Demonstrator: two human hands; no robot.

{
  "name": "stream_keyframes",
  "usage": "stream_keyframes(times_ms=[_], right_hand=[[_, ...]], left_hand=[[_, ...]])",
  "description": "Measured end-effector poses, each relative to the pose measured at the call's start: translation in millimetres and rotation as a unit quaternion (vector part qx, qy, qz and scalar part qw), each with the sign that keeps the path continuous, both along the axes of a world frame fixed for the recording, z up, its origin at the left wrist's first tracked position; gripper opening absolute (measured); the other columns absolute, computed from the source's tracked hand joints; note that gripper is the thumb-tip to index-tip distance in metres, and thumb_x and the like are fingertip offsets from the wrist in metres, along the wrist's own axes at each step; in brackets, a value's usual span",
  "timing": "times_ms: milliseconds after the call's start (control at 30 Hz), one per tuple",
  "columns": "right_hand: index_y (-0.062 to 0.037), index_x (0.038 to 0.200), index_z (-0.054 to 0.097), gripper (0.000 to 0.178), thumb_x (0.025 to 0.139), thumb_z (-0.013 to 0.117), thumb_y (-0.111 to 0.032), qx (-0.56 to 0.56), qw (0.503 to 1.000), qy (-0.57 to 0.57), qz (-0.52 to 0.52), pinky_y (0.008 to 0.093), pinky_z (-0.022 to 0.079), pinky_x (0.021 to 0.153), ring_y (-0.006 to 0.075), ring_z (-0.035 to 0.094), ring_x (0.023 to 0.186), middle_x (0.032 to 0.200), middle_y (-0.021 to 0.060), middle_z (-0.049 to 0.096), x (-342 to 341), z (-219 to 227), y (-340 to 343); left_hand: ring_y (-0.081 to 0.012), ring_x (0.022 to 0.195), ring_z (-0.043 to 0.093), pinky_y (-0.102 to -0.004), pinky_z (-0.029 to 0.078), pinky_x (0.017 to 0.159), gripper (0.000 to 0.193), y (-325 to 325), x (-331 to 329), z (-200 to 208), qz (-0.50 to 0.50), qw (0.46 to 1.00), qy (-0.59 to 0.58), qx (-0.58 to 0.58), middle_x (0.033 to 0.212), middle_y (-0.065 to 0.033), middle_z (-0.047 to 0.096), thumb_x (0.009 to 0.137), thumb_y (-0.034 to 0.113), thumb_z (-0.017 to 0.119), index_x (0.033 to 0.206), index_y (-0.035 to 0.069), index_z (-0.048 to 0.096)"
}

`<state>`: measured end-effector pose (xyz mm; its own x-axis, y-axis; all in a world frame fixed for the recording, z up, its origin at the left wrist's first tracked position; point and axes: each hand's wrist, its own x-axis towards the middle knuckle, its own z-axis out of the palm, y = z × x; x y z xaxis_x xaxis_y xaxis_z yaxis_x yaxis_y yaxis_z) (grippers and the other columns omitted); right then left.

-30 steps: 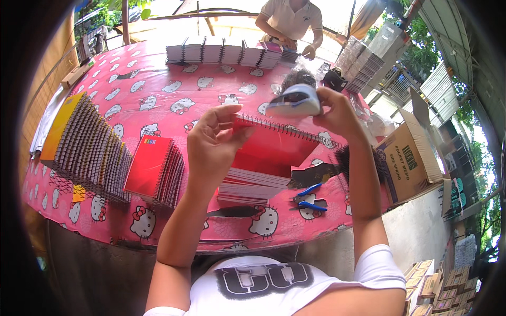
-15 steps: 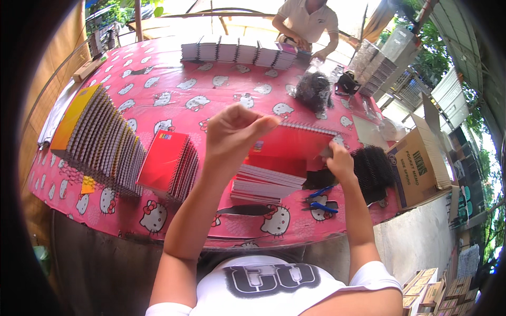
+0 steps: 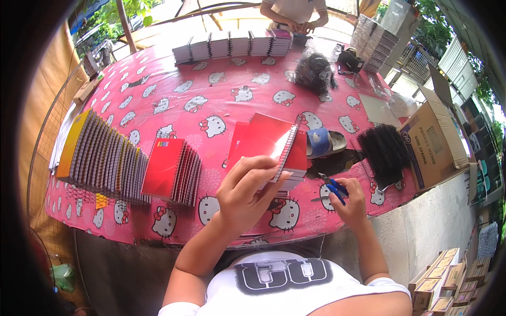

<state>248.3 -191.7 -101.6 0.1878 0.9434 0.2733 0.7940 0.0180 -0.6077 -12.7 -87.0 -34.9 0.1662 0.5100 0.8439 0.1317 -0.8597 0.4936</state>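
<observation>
My left hand (image 3: pixel 246 187) holds a red spiral notebook (image 3: pixel 266 138) by its wire-bound edge, fingers closed round it. The notebook is tilted above a stack of red-covered pads (image 3: pixel 299 160) near the front of the table. To the right, my right hand (image 3: pixel 350 204) is closed on blue-handled pliers (image 3: pixel 337 190), their jaws pointing up and left. A blue slipper (image 3: pixel 319 141) lies behind the pliers, beside the stack. Black spiral binding coils (image 3: pixel 383 154) form a pile farther right.
Red spiral notebooks (image 3: pixel 166 166) stand in a row at left, beside a long row of yellow-covered ones (image 3: pixel 79 145). More notebooks (image 3: pixel 229 45) line the far edge, near another person (image 3: pixel 295 13). A cardboard box (image 3: pixel 435 145) stands right; a black plastic bundle (image 3: pixel 314 73) lies farther back.
My left hand has come down and grips the notebook's coil edge; the notebook has turned and tilted. My right hand has left the coil and picked up the pliers from the table.
</observation>
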Motion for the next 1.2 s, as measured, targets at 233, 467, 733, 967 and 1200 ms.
stream_keyframes(times_ms=[233, 467, 733, 967, 1200], right_hand=[[-0.0044, 0.115, 0.058, 0.046, 0.075, 0.075, -0.019, 0.193, 0.972, 0.066, 0.117, 0.0402, 0.045, 0.085, 0.0310, 0.056, 0.099, 0.108, 0.0149, 0.057, -81.2, 65.4, 6.6], [0.0029, 0.118, 0.056, 0.034, 0.095, 0.059, -0.023, -0.208, 0.611, 0.719, 0.257, 0.0262, 0.049, 0.073, 0.0112, 0.060, 0.084, 0.097, 0.0070, 0.065, -75.3, 45.1, 18.4], [-0.0018, 0.118, 0.056, 0.053, 0.074, 0.077, -0.022, 0.062, 0.991, -0.030, 0.112, 0.0423, 0.045, 0.092, 0.0316, 0.059, 0.101, 0.109, 0.0152, 0.060, -43.3, -15.3, -1.7], [-0.0033, 0.113, 0.059, 0.049, 0.072, 0.079, -0.022, 0.083, 0.991, -0.070, 0.077, 0.0495, 0.037, 0.098, 0.0352, 0.051, 0.114, 0.117, 0.0143, 0.057, -3.5, -18.4, 24.1], [-0.0035, 0.103, 0.062, 0.032, 0.078, 0.073, -0.020, 0.017, 0.930, -0.268, -0.250, 0.0442, 0.047, 0.083, 0.0348, 0.060, 0.094, 0.103, 0.0155, 0.058, 134.8, -53.3, 75.2]], left_hand=[[-0.0240, 0.079, 0.065, -0.0311, 0.054, 0.067, 0.027, -3.6, 10.4, 0.3, 0.007, 0.999, -0.010, 0.039, 0.090, -0.0134, 0.069, 0.069, -0.011, 0.074, 0.092, -0.001, 0.067], [-0.0240, 0.082, 0.067, -0.0316, 0.055, 0.069, 0.026, -6.9, 1.6, 1.4, 0.019, 0.998, 0.019, 0.050, 0.090, -0.0122, 0.069, 0.067, -0.016, 0.070, 0.088, 0.000, 0.070], [-0.0175, 0.086, 0.064, -0.0272, 0.053, 0.074, 0.021, 20.0, -122.5, -5.0, 0.214, 0.929, -0.296, -0.054, 0.099, -0.0163, 0.066, 0.088, 0.001, 0.066, 0.082, 0.004, 0.045], [-0.0182, 0.092, 0.065, -0.0250, 0.053, 0.079, 0.007, 30.0, -169.7, -84.6, 0.396, 0.868, -0.260, -0.148, 0.103, -0.0190, 0.066, 0.093, 0.003, 0.057, 0.091, 0.000, 0.051], [-0.0182, 0.099, 0.064, -0.0262, 0.052, 0.084, 0.015, 33.7, -171.8, -70.8, 0.366, 0.870, -0.229, -0.236, 0.108, -0.0170, 0.066, 0.095, 0.006, 0.055, 0.107, -0.003, 0.054]])
